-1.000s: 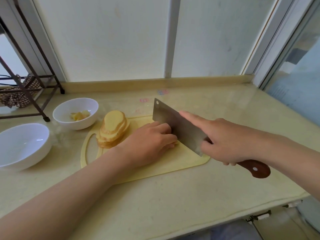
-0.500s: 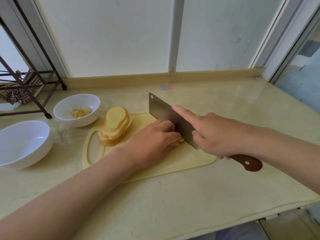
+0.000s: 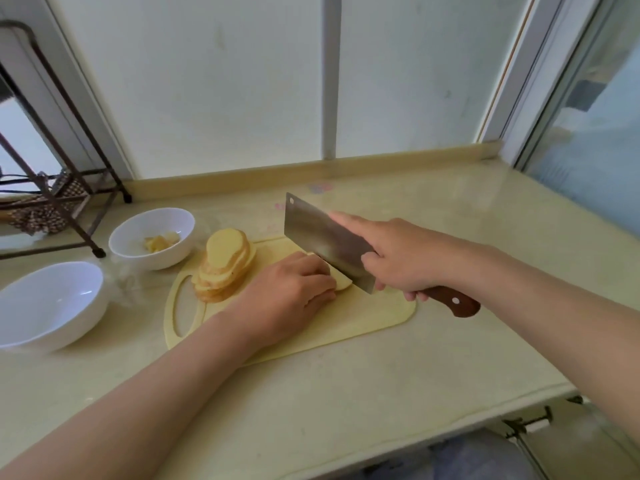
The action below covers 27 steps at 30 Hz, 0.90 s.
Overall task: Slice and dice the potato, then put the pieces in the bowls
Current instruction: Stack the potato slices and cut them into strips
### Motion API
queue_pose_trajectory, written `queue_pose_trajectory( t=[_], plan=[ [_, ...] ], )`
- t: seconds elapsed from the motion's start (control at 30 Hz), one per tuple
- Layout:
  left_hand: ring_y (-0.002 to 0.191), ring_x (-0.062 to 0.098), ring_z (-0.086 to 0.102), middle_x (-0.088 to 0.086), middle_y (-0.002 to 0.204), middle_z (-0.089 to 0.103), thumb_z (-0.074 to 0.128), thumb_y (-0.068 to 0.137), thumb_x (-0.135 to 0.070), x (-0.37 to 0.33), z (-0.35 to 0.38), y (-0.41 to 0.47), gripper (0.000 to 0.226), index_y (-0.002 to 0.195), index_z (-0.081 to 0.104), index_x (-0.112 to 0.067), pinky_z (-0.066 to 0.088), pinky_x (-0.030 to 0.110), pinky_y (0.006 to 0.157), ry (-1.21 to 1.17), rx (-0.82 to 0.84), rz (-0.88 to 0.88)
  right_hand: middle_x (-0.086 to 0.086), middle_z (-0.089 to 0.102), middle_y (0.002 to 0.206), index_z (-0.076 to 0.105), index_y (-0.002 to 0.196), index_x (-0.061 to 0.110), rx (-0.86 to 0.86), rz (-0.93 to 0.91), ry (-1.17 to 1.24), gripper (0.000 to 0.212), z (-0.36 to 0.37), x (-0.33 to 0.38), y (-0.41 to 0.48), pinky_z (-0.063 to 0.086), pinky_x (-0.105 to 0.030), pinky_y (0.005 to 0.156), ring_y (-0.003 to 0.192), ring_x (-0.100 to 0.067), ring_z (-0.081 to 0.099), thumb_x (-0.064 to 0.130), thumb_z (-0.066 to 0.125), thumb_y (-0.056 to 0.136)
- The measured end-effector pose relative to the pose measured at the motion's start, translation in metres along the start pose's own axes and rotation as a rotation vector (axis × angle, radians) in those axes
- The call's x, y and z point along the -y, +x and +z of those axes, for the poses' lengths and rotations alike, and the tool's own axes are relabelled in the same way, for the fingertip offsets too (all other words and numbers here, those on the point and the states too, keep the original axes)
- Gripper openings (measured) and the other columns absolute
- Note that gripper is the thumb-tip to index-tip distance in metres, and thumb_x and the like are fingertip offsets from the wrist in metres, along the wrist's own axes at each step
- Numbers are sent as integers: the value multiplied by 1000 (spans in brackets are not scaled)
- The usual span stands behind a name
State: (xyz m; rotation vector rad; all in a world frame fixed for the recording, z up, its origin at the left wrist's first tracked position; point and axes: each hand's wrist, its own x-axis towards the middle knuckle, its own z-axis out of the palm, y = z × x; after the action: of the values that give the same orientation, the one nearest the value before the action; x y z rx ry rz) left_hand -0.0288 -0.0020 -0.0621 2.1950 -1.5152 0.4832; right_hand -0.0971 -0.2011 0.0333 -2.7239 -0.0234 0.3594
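Left hand (image 3: pixel 291 292) edges back, fingers curled on potato piece (image 3: pixel 343 284) mid cutting board (image 3: pixel 346 323); right hand (image 3: pixel 408 261) grips cleaver (image 3: pixel 322 237), blade against potato's right side.

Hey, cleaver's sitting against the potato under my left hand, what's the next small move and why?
Probably press the cleaver straight down through the potato piece: its edge sits at it, the left hand pins it with fingers curled, and the right hand grips the handle.
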Motion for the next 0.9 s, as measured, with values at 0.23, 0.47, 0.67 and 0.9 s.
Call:
queue_pose_trajectory(
  t=[0.23, 0.47, 0.67, 0.9],
  plan=[
    [88, 27, 63, 3, 104, 67, 59, 91, -10, 1, -4, 0, 23, 110, 72, -13, 55, 39, 66, 15, 34, 14, 1, 61, 95, 2, 155, 65, -41, -14, -19, 77, -1, 1, -10, 62, -49, 51, 48, -23, 64, 16, 33, 105],
    [92, 27, 64, 4, 107, 68, 67, 87, -4, 1, -4, 1, 28, 112, 73, -14, 57, 39, 65, 32, 56, 14, -4, 68, 93, 1, 155, 65, -34, -31, -40, 76, -3, 9, -14, 62, -43, 51, 49, -23, 66, 17, 33, 106],
    [90, 27, 62, 4, 105, 67, 63, 89, -7, 2, -5, 2, 24, 110, 73, -13, 55, 38, 64, 22, 54, 10, -4, 66, 92, -4, 154, 66, -15, -5, -103, 75, -1, 13, -17, 63, -47, 56, 55, -28, 69, 19, 31, 106],
    [89, 26, 59, 5, 104, 64, 55, 93, -13, 5, -3, 4, 24, 110, 70, -13, 54, 40, 65, 16, 66, 4, -7, 63, 91, -9, 148, 71, 31, 2, -165, 77, -3, 12, -30, 64, -47, 58, 56, -29, 71, 19, 29, 105]
  ],
)
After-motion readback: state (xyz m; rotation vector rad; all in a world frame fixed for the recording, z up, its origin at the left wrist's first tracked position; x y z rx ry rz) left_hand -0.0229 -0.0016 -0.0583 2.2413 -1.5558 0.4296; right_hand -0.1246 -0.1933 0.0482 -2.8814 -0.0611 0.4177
